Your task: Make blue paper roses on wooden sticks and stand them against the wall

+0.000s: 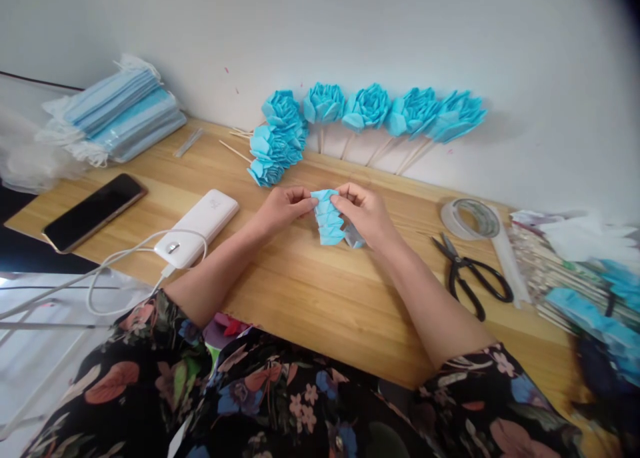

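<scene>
Both hands pinch the folded blue paper piece (328, 217) over the middle of the table (310, 298): left hand (284, 208) closed on its left edge, right hand (364, 211) on its top right. Judgement: keep the pleats stacked and pinch near the fold line so layers don't slip. Finished paper flowers (367, 108) lean on the wall; scissors (473, 275) and tape roll (470, 218) sit to the right.

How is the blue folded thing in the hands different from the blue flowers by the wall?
The folded blue piece is a flat pleated strip, while the blue flowers are round, layered blooms. The piece has no stick; the flowers sit on thin wooden sticks. The piece is pinched between the left hand and right hand above the wooden table; the flowers lean untouched against the wall. Both are the same light blue and look folded.
</scene>
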`<state>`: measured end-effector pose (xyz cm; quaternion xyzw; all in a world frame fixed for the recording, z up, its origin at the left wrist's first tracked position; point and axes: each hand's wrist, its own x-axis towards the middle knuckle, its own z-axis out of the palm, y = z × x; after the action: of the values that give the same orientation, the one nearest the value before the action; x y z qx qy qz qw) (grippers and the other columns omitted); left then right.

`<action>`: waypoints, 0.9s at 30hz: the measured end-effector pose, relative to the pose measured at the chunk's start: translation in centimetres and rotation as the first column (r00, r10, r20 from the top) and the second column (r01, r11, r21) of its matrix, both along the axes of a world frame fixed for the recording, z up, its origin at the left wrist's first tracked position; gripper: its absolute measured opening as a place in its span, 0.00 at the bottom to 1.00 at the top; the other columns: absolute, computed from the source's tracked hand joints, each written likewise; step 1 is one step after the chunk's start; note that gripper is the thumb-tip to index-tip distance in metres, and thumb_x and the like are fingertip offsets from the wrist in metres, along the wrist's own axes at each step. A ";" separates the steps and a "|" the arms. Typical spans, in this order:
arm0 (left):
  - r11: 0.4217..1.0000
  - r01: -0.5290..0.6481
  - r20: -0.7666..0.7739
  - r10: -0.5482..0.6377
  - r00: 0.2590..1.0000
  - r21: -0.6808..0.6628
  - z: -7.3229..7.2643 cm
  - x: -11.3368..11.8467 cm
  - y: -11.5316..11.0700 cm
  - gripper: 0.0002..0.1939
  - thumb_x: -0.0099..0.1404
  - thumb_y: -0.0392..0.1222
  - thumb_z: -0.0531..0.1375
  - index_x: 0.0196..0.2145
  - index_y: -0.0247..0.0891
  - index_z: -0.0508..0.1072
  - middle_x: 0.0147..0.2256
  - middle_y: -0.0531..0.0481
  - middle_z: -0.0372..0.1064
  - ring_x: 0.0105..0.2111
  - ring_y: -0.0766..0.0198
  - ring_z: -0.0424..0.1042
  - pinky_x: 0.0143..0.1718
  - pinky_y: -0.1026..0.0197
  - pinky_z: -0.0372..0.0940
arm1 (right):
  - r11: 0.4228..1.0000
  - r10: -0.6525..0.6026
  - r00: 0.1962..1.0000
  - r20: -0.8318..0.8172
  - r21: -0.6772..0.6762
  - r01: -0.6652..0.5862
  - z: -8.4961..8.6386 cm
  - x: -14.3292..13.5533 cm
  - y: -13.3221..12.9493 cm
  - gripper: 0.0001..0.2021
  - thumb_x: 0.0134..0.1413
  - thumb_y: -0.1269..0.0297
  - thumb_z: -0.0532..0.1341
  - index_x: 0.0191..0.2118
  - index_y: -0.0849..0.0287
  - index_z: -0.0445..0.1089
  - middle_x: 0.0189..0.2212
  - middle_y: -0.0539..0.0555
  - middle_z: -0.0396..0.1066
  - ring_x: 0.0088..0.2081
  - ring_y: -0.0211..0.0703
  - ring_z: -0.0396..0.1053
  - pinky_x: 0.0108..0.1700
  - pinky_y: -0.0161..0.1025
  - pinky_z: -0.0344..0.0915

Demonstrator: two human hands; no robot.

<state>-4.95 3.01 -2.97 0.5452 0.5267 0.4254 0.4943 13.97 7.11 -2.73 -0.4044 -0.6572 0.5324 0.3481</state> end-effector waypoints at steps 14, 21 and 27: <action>1.000 -0.020 0.044 0.021 0.999 -0.022 0.1 0.0 -0.1 0.16 0.55 0.51 0.65 0.24 0.37 0.68 0.22 0.54 0.63 0.23 0.70 0.59 0.26 0.64 0.53 | 0.999 0.019 0.999 -0.039 -0.035 -0.020 0.1 0.2 0.0 0.14 0.54 0.50 0.63 0.28 0.55 0.68 0.22 0.46 0.65 0.26 0.37 0.63 0.29 0.35 0.63; 1.000 0.019 0.033 -0.019 0.999 -0.014 -0.1 0.0 -0.1 0.15 0.55 0.51 0.64 0.24 0.36 0.69 0.22 0.54 0.63 0.22 0.70 0.58 0.26 0.64 0.52 | 0.998 0.054 0.998 0.023 -0.019 -0.053 -0.6 0.1 0.1 0.14 0.51 0.49 0.67 0.31 0.55 0.71 0.23 0.46 0.66 0.26 0.37 0.63 0.28 0.35 0.61; 0.998 0.022 -0.046 -0.025 0.999 -0.057 -0.1 -0.8 0.2 0.17 0.54 0.54 0.64 0.22 0.38 0.67 0.20 0.55 0.62 0.20 0.70 0.57 0.25 0.64 0.52 | 0.995 0.031 0.999 0.039 0.092 -0.034 0.8 0.7 0.1 0.16 0.57 0.52 0.61 0.45 0.56 0.75 0.32 0.50 0.75 0.34 0.39 0.70 0.37 0.38 0.67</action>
<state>-5.77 3.18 -3.06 0.5470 0.5435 0.3916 0.5020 14.66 7.20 -1.96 -0.3872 -0.6940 0.4992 0.3453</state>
